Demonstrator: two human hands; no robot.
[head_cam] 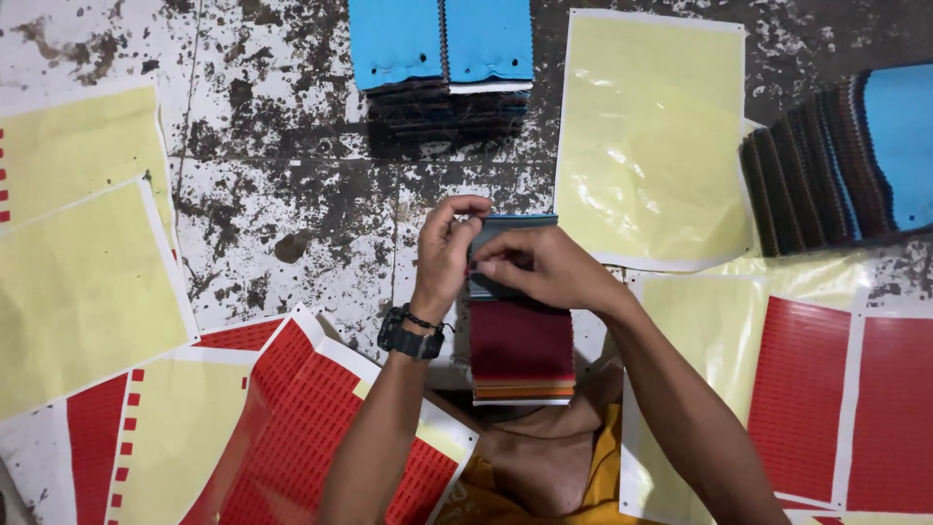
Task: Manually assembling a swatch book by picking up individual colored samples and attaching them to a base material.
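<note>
Left hand (447, 255) and right hand (544, 267) both pinched closed on top edge of fabric swatch stack (520, 350), fingertips touching its uppermost swatches.

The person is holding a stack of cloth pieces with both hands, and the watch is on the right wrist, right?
Not quite. Both hands, left and right, do hold the cloth stack, but the head view shows the watch on the left wrist.
</note>
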